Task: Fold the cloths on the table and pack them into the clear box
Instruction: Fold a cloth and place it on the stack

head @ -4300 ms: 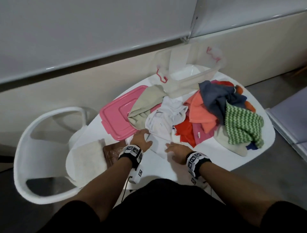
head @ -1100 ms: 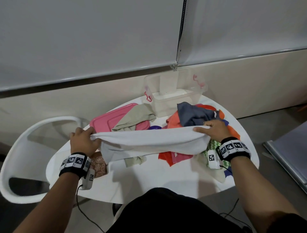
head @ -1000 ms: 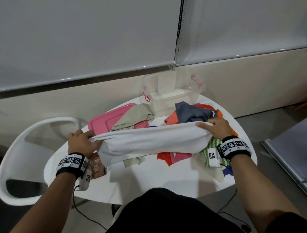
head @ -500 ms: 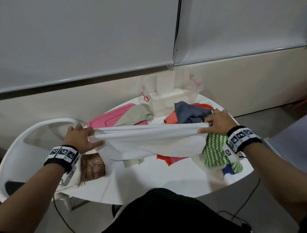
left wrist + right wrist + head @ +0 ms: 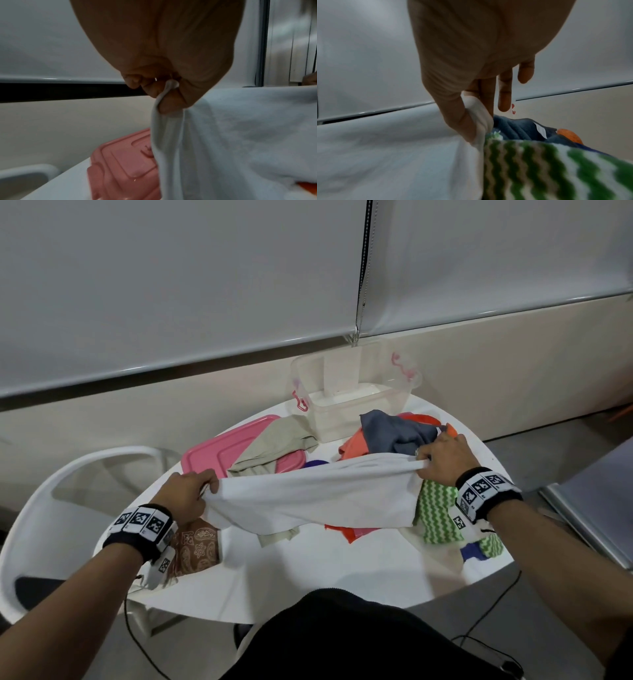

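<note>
Both grips on white cloth (image 5: pixel 315 494); clear box (image 5: pixel 356 402) behind.

I'm in a plain office-like room: grey roller blinds (image 5: pixel 178 285), round white desk (image 5: pixel 308 570), white plastic chair (image 5: pixel 44 508).

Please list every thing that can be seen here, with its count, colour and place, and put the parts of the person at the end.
white cloth: 1, white, held stretched above the table
table: 1, white, centre
clear box: 1, clear with pink latches, far edge of table
lid: 1, pink, left of box
beige cloth: 1, beige, partly on lid
grey-blue cloth: 1, on the pile
orange cloths: count unclear, in the pile
zigzag cloth: 1, green and white, right
patterned cloth: 1, brown, left
chair: 1, white, left
left hand: grips the cloth's left end
right hand: pinches its right end
</note>
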### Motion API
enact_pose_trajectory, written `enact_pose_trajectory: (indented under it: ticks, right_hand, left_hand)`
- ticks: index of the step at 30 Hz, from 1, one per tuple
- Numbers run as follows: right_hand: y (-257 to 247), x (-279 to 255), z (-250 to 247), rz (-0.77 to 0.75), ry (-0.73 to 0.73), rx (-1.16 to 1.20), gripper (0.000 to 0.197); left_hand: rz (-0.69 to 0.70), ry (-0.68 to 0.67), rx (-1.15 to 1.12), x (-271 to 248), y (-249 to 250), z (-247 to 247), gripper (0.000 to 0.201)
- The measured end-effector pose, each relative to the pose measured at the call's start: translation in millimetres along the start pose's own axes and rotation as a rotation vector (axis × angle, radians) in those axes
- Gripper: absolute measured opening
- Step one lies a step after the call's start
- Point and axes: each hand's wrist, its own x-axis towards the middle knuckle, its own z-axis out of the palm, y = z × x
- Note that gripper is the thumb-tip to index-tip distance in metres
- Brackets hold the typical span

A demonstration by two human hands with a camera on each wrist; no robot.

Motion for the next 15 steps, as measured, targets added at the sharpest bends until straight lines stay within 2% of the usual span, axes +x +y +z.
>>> enact_pose_trajectory:
  ticks: [1,3,6,8,10,12,15]
  right_hand:
    - [-1,-1,2,-0.017,-0.016,-0.034,0.015]
    - [-4,-2,7,-0.038,-0.035,-0.107,0.014]
    - [-5,-6,12,-0.051,-0.058,-0.145,0.016]
    - [-4,-10,17,-0.038,-0.101,-0.141,0.031]
    - [-4,-13,20,-0.02,-0.109,-0.141,0.027]
    - [-3,-14,26,0.006,-0.109,-0.139,0.027]
    - [-7,-14,31,0.015,-0.056,-0.112,0.022]
  left_hand:
    - [-0.043,-0.062,0.007,-2,2,1,0.041]
    - [-0.063,-0.119,-0.008,-8,6,4,0.046]
    - [-0.097,-0.131,-0.038,-11,7,9,0.041]
    - [-0.128,-0.17,0.077,-12,6,9,0.039]
    - [-0.119,-0.224,0.238,-16,6,11,0.029]
    - [-0.098,-0.246,0.282,-19,6,15,0.015]
    - [-0.093,-0.26,0.189,-19,4,25,0.03]
